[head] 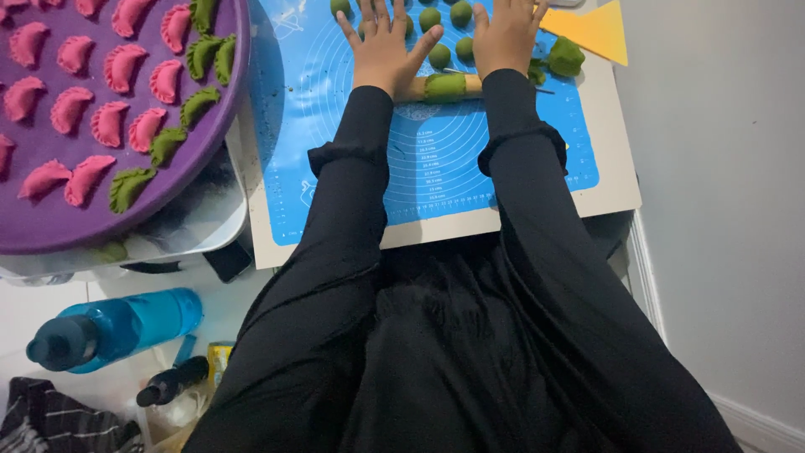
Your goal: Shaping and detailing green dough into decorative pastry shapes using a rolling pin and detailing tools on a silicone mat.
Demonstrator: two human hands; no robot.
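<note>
Both palms down on the thin wooden rolling pin [436,85], which lies crosswise on the blue silicone pastry mat [436,159]. My left hand [381,46] is flat, fingers spread wide, heel on the pin's left end; my right hand [503,38] is flat too, fingers closer together (tips run out of view at the top edge). A flattened piece of green dough [445,86] is wrapped around the pin between my wrists. Small green dough balls [439,56] sit on the mat just beyond the pin, between my hands. A larger green dough lump [566,57] lies just right of my right hand, near a yellow plastic scraper [597,32]. To my left, a round purple tray [126,218] holds pink and green crimped dumplings [117,67].
</note>
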